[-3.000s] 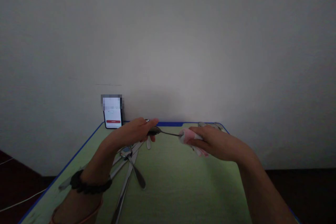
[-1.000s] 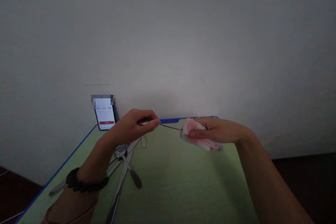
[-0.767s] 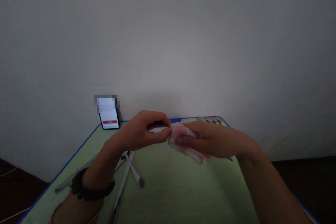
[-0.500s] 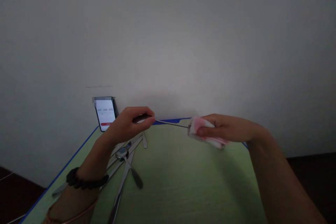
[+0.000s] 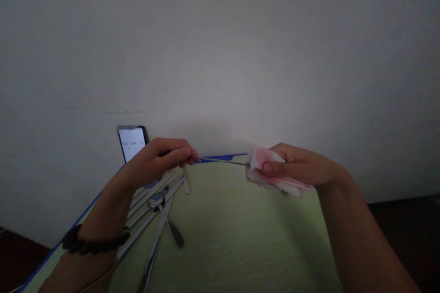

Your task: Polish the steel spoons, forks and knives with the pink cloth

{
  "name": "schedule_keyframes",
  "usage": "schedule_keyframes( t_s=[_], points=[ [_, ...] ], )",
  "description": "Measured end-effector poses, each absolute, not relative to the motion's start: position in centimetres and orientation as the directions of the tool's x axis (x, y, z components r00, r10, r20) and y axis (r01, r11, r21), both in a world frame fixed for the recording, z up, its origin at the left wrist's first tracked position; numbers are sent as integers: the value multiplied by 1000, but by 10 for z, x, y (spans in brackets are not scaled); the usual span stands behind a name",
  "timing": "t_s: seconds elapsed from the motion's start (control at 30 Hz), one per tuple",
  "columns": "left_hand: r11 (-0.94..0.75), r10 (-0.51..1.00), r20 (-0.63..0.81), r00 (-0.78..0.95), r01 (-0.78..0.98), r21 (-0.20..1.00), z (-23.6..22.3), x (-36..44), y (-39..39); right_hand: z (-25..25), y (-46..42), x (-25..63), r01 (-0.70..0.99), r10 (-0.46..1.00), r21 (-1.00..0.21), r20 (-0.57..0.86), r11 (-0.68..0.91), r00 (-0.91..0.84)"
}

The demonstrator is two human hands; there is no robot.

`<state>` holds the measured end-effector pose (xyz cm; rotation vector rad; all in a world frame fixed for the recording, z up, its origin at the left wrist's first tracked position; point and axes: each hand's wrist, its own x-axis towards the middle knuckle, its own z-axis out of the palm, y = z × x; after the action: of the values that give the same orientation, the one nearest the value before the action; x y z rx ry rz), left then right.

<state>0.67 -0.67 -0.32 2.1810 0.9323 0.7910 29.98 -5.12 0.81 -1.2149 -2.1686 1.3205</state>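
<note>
My left hand [image 5: 160, 160] is closed on one end of a spoon [image 5: 222, 160], held roughly level above the table's far edge. Its thin metal stem shows between my hands; the end in my left fingers is hidden. My right hand [image 5: 295, 165] is closed on a pink and white cloth [image 5: 264, 160], which is folded around the spoon's other end. Below my left hand, another spoon [image 5: 157, 200] lies across several pieces of metal cutlery [image 5: 142, 219].
A phone [image 5: 132, 144] showing a timer leans on the grey wall [image 5: 220, 55] at the back left, partly behind my left hand. The light green table [image 5: 233, 233] has a blue edge. Dark floor [image 5: 405, 233] shows at the right.
The cloth in my right hand has shifted along the spoon, close to my left hand and then away to the right. My left fingers have changed their grip, covering the bowl seen earlier.
</note>
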Motion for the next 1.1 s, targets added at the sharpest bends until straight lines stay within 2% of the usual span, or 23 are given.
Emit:
schedule_keyframes(
  t_s=[0.27,0.4,0.53,0.63,0.73,0.83,0.93,1.1],
  points=[
    [-440,801,182,570,355,825,-13,9,-1,8,-54,299,444,740,-884,-198,149,-642],
    [-415,824,154,545,395,820,-17,3,4,10,-53,292,553,760,-812,-236,188,-606],
    [-413,857,149,494,484,771,-16,0,6,12,-48,284,649,839,-709,-154,274,-522],
    [-423,867,151,475,539,728,-14,2,5,10,-42,285,650,885,-701,-60,292,-462],
    [-440,866,161,473,568,695,-11,4,2,5,-38,292,569,884,-779,-42,263,-466],
    [-444,860,160,484,557,702,-9,6,0,-3,-35,301,455,851,-878,-121,148,-512],
    [-423,856,134,499,530,735,-8,8,-1,-12,-33,310,345,794,-938,-191,25,-577],
    [-350,838,67,541,440,827,-15,8,4,-28,-29,318,141,771,-986,-156,-87,-617]
  ],
)
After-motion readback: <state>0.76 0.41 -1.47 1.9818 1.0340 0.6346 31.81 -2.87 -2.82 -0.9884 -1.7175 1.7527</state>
